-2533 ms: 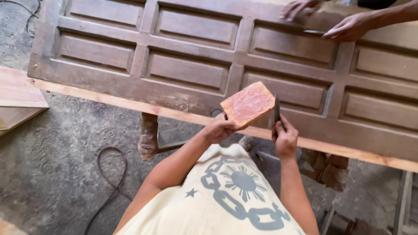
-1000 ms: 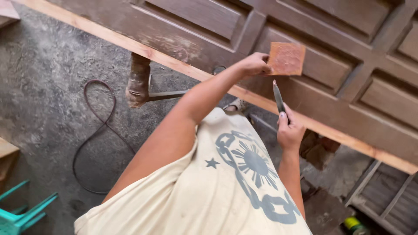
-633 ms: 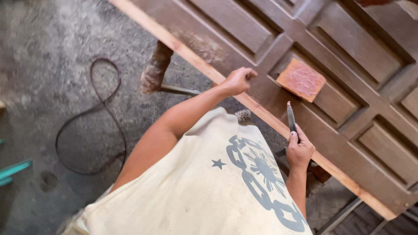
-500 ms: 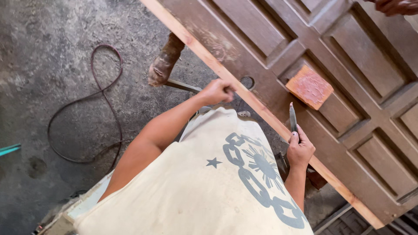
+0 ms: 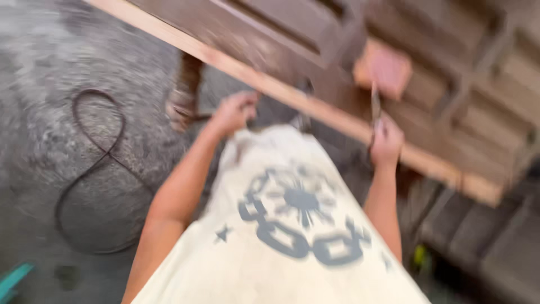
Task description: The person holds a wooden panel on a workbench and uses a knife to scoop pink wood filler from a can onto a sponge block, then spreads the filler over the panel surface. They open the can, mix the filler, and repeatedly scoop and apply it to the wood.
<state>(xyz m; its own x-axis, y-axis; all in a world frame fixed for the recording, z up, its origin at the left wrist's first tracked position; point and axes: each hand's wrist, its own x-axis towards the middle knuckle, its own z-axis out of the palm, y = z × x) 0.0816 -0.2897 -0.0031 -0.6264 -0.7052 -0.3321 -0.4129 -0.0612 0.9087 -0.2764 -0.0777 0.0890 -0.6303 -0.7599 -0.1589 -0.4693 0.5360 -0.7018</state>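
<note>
A rough grey concrete floor (image 5: 67, 73) fills the left side of the head view, with a dark cable (image 5: 93, 169) looping across it and a teal object (image 5: 12, 280) at the lower left corner. A dark brown panelled wooden door (image 5: 270, 28) lies flat across the top and right, its pale unfinished edge strip (image 5: 315, 107) running diagonally; it rests on a support whose leg (image 5: 185, 93) shows beneath it.

Compared with half a second ago, the picture is now heavily blurred, and the left hand (image 5: 235, 111) has come off the door's edge and sits below it, over the floor. The reddish-brown block (image 5: 385, 67) lies on a door panel as it did then, near the blade's tip.

That block looks flat and roughly square, orange-red on top; blur hides its surface detail.

The left hand hangs loosely curled with the arm stretched forward, holding nothing that can be made out. The right hand (image 5: 387, 141) is closed in a fist around the handle of a narrow metal tool (image 5: 374, 107), blade pointing up toward the block, forearm raised beside the cream printed shirt (image 5: 287, 225).
</note>
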